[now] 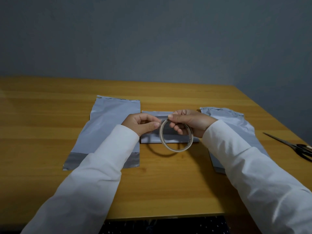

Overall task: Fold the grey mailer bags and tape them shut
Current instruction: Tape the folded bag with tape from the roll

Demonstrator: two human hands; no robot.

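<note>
Taping step: right hand (190,122) grips tape roll (175,135); left hand (143,124) pinches its end over folded bag (168,137), mid-table. Next, likely: draw out strip.

Long white sleeves (104,166) cover both arms.

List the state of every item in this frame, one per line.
Left bag: flat, unfolded.
Middle bag: folded, lying flat.
Right bag: flat, partly under sleeve.
Tape roll: held above table.
Left hand: pinching at tape.
Right hand: gripping tape roll.
Scissors: closed, on table.
</note>
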